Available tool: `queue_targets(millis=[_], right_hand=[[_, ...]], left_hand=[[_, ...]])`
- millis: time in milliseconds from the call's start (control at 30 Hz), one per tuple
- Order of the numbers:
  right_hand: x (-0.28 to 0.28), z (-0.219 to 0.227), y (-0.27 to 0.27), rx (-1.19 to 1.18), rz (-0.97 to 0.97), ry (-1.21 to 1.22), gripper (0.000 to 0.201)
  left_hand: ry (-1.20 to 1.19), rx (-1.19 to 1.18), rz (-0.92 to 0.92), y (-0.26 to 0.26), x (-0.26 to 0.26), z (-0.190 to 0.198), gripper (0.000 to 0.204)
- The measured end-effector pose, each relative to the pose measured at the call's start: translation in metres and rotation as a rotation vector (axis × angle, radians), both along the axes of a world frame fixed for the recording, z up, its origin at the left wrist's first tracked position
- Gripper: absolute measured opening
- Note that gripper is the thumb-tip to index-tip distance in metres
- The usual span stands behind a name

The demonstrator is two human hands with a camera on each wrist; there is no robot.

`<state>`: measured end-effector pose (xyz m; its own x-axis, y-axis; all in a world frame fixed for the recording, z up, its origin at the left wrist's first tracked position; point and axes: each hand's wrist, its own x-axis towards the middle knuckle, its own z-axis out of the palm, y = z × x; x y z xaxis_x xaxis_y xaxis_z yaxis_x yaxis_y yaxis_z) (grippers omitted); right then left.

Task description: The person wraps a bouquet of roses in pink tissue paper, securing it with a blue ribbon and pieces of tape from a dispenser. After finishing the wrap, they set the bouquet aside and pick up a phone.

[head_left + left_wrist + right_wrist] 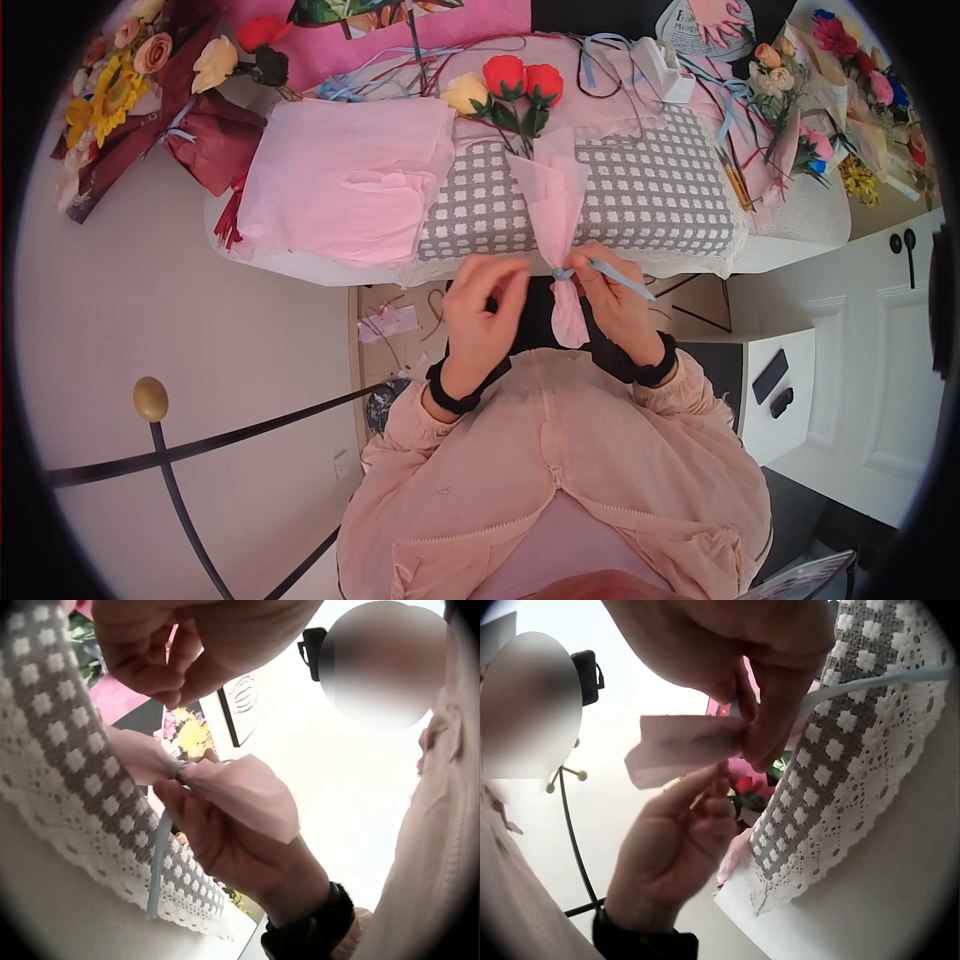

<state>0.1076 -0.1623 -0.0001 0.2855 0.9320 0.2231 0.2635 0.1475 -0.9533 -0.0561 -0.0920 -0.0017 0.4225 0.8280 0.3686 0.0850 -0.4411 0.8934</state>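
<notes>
A small bouquet of red and cream artificial roses [520, 80] lies over the table's front edge, its stems in pale pink wrapping paper [553, 205]. A light blue ribbon [625, 280] circles the gathered neck, one tail trailing right. My right hand [612, 305] pinches the neck at the knot; the left wrist view shows its thumb beside the knot, with the paper's flared end [251, 795] over the palm. Left of the bouquet, my left hand [485, 310] is raised with curled fingers, tips close to the neck. Nothing shows between those fingers [142, 675].
A grey-and-white patterned cloth [480, 205] covers the table, with folded pink paper [340, 180] on its left. Finished bouquets stand at the far left [120, 90] and right [880, 90]. Loose ribbons [600, 60] and a white box-like object [662, 72] lie behind.
</notes>
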Motion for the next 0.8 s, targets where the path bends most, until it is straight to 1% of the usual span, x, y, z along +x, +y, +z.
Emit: queue_targets(millis=[33, 67, 200, 300, 400, 467, 500, 567, 600, 700, 733, 800], right_hand=[[-0.002, 0.009, 0.000, -0.001, -0.016, -0.093, 0.019], [-0.004, 0.013, 0.001, 0.000, -0.034, -0.189, 0.018], [-0.013, 0.014, 0.009, 0.048, -0.098, -0.274, 0.016], [-0.012, 0.012, 0.010, 0.052, -0.093, -0.342, 0.014], [-0.010, 0.012, 0.012, 0.045, -0.075, -0.402, 0.014], [-0.004, 0.013, 0.010, 0.042, -0.066, -0.438, 0.014], [0.000, 0.016, 0.009, -0.004, -0.021, -0.314, 0.015], [0.011, 0.021, 0.005, -0.098, 0.068, -0.062, 0.017], [0.017, 0.021, 0.002, -0.182, 0.135, 0.057, 0.020], [0.032, 0.021, -0.003, -0.286, 0.200, 0.197, 0.022], [0.036, 0.022, -0.005, -0.316, 0.241, 0.201, 0.018], [0.045, 0.018, -0.004, -0.251, 0.264, -0.012, 0.014]], left_hand=[[0.012, 0.087, 0.004, -0.002, -0.001, 0.009, 0.023], [0.015, 0.081, -0.035, -0.004, 0.006, 0.014, 0.026], [0.107, 0.197, -0.083, 0.002, 0.018, 0.010, 0.028], [0.096, 0.229, -0.065, 0.005, 0.022, 0.009, 0.025], [0.036, 0.208, -0.069, 0.006, 0.023, 0.000, 0.018], [-0.068, 0.042, -0.124, 0.009, 0.020, -0.011, 0.012], [-0.118, -0.042, -0.152, 0.010, 0.018, -0.013, 0.008], [-0.295, -0.357, -0.227, 0.009, 0.015, -0.012, 0.007], [-0.385, -0.518, -0.261, 0.007, 0.013, -0.012, 0.007], [-0.635, -0.758, -0.418, 0.013, 0.011, -0.034, 0.014], [-0.656, -0.795, -0.429, 0.014, 0.011, -0.038, 0.014], [-0.697, -0.871, -0.448, 0.012, 0.012, -0.040, 0.017]])
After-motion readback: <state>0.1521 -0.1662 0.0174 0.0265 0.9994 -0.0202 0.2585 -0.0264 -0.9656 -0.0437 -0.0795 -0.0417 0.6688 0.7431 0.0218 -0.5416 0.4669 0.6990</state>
